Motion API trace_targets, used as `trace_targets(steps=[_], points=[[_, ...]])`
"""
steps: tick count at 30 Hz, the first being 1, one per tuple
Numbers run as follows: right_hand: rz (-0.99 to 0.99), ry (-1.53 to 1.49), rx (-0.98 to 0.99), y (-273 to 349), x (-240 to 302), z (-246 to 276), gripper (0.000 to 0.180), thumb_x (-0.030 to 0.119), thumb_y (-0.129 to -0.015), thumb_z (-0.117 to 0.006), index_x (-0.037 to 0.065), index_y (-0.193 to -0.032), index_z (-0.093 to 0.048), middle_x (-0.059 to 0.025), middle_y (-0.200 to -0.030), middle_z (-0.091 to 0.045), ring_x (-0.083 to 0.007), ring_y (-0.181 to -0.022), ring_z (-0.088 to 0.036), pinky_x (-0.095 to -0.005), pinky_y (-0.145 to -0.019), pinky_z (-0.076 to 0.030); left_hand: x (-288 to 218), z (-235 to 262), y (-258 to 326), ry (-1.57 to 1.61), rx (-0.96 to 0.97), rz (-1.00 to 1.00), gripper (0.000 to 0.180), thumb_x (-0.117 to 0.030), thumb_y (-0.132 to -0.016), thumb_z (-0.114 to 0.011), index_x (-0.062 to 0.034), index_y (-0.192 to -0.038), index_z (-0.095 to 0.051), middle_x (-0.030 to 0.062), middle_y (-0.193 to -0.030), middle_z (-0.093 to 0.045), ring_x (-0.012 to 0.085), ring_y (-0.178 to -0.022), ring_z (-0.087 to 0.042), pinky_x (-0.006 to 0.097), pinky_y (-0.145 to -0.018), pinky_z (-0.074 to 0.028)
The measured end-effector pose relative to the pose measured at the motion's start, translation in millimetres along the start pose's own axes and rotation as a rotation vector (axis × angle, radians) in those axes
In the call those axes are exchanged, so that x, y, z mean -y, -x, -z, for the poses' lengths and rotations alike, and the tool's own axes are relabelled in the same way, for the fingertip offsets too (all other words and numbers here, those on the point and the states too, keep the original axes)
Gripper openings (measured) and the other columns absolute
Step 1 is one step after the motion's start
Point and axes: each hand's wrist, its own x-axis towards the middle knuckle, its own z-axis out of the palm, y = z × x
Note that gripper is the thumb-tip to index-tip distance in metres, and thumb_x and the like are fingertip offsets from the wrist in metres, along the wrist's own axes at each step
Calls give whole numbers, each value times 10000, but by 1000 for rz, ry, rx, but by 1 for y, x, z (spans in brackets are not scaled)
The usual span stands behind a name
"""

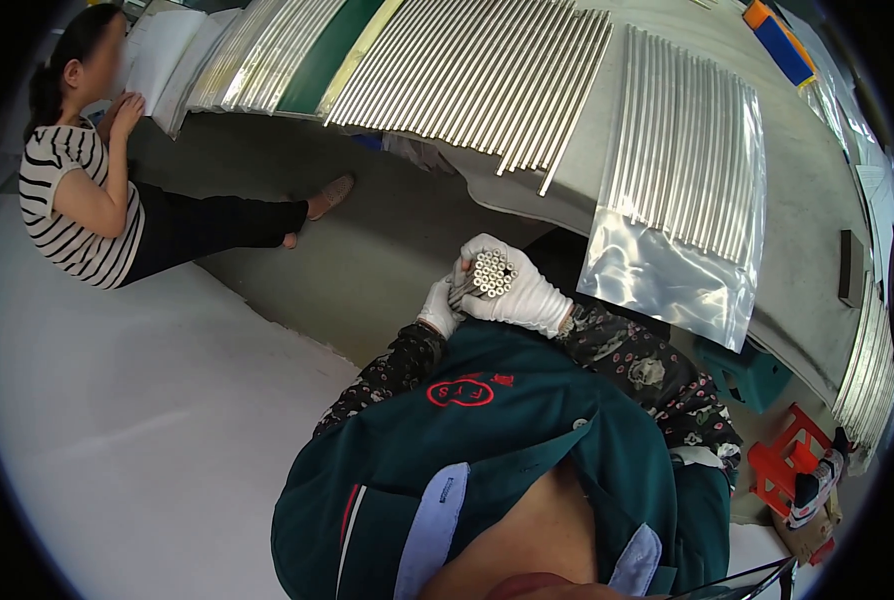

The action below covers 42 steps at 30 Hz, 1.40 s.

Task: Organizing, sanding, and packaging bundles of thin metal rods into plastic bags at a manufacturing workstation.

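Note:
A bundle of thin metal tubes is held upright in front of my chest, its round open ends facing up. My right hand, in a white glove, wraps round the bundle near these ends. From the other side my left hand, also gloved in white, closes on the tubes a little lower. The lower length of the bundle is hidden behind my hands. Beyond them, a long row of bare metal tubes lies side by side on the grey-covered table.
A clear plastic bag of tubes overhangs the table's near edge. More bagged tubes lie far left, beside a green strip. A dark block and a red stool are at right. Another person sits at left, handling papers.

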Motion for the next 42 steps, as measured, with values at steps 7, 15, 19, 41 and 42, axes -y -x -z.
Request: trace_targets(steps=[7,15,19,41,42], points=[[-5,-14,-13,0,-8,3,405,-3,-625,-689,59,-947,-450,3,-854,-517,-76,-816,-508,-227,-767,-445,-1,-12,3,12,-159,40,240,-202,-874,-365,-106,-978,-559,74,-904,-624,163,-693,-610,272,-548,-508],[-36,-22,-48,-1,6,1,368,-16,-637,-666,52,-927,-448,-1,-839,-519,-74,-801,-507,-229,-762,-446,-8,-16,15,-202,-97,7,317,-225,-882,-303,-96,-1022,-555,68,-965,-621,174,-801,-605,303,-646,-496],[-6,-98,-30,1,8,-2,352,-12,-640,-658,51,-914,-447,-2,-833,-517,-74,-789,-506,-230,-754,-447,-10,-21,19,-244,-56,-35,302,-212,-887,-313,-97,-1017,-561,61,-967,-619,167,-830,-601,299,-675,-491],[-34,-55,-14,23,40,2,485,-2,-642,-699,57,-1058,-455,-22,-972,-518,-100,-923,-509,-246,-824,-437,-18,-25,30,-638,26,-286,261,-209,-873,-352,-90,-928,-577,56,-876,-623,143,-770,-595,293,-654,-479],[-92,-154,7,27,48,0,533,-10,-652,-700,57,-1112,-437,-28,-1001,-518,-109,-956,-507,-254,-835,-436,-26,-33,40,-611,1,-249,244,-196,-866,-376,-70,-928,-575,58,-872,-620,141,-756,-594,282,-651,-480]])
